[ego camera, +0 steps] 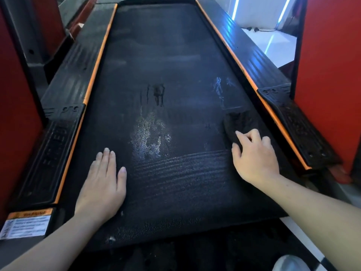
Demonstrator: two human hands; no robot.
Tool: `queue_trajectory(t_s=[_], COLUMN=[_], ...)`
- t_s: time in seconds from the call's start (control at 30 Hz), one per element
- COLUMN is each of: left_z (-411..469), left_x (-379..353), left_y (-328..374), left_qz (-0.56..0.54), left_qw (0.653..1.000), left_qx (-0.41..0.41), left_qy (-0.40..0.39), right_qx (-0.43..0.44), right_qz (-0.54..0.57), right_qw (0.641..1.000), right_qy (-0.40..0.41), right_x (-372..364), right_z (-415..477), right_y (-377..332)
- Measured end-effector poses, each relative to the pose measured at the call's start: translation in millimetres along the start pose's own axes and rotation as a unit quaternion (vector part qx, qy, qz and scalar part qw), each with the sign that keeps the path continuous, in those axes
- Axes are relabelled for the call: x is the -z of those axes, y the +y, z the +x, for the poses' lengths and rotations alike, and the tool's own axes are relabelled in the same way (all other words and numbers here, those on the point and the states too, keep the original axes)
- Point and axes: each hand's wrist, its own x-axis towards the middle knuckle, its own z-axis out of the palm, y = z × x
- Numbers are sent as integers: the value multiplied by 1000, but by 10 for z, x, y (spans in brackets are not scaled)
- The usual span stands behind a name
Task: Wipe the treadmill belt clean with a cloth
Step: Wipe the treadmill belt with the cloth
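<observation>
Dark woven treadmill belt (pixel 175 55) mid-wipe — my right hand (pixel 256 153) pinches the dark crumpled cloth (pixel 239 122), left hand (pixel 102 184) flat, fingers together — next I'd sweep toward the wet patch (pixel 150 137).

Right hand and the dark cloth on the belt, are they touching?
Touching. The head view shows the right hand with its fingers curled onto the near edge of the dark cloth, pressing it against the treadmill belt.
</observation>
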Motion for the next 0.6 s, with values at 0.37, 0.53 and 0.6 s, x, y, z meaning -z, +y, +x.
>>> queue_trajectory(t_s=[0.37,0.53,0.6], left_z=[-147,-256,-313], left_x=[-41,-36,-31], left_y=[-3,10,20], left_qz=[-4,-5,-9], left_qw=[1000,1000,1000], left_qx=[2,5,8], left_qy=[7,5,4], right_qx=[18,29,31], right_qz=[-28,-13,-18], right_qw=[999,999,999], right_qy=[10,31,33], right_x=[-1,-1,9], right_z=[-132,-263,-317], right_y=[22,60,72])
